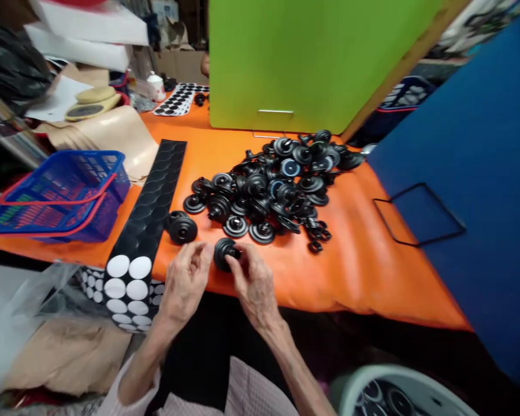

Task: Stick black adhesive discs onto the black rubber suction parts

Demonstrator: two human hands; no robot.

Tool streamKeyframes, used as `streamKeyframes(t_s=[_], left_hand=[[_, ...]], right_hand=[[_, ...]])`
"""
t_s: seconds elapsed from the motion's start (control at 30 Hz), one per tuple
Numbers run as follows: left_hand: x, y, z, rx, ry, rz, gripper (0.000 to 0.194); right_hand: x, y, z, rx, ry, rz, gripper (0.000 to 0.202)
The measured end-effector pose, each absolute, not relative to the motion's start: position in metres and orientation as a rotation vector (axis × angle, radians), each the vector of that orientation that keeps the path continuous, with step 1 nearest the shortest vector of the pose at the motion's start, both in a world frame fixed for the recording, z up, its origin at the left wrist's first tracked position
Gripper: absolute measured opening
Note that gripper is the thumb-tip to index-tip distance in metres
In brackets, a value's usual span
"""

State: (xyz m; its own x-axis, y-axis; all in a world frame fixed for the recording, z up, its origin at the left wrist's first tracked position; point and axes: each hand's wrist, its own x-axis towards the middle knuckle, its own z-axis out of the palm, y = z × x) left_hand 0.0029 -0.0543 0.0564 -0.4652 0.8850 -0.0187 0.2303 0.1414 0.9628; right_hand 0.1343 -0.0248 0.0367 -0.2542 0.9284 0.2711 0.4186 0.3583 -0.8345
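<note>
Near the front edge of the orange table (355, 254), my right hand (256, 284) grips a black round stepped part (222, 253) between thumb and fingers. My left hand (184, 283) is just left of it, thumb and fingertips pinched together. Whatever that pinch holds, if anything, is hidden. Another black stepped part (184, 229) lies beyond the left hand. Left of the hands runs a black strip (149, 196) of round discs. Its near end hangs over the table edge and carries white discs (127, 289). Beyond my hands spreads a pile of black round parts (260, 186).
A blue plastic basket (112, 208) with red handles stands at left. A green panel (303, 63) rises behind the pile, and a blue panel (472, 173) with a wire handle is at right. Below right, a pale bucket (351, 393) holds black parts.
</note>
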Motion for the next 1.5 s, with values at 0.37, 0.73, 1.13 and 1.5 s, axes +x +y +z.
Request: streamKeyframes(t_s=[0.37,0.73,1.13,1.5], left_hand=[[0.019,-0.058,0.046,0.390,1.147,1.307,0.031],[0.019,-0.064,0.045,0.424,1.143,1.280,0.026],[0.032,-0.070,0.047,0.473,1.143,1.280,0.031],[0.041,-0.073,0.040,0.747,1.237,1.239,0.035]], right_hand=[[0.260,0.040,0.011,-1.697,-1.786,0.136,0.019],[0.241,0.026,0.034,-1.853,-2.379,0.287,0.025],[0.235,-0.006,0.039,-1.427,-2.165,0.482,0.020],[0.182,-0.050,0.042,-1.108,-1.928,0.694,0.019]])
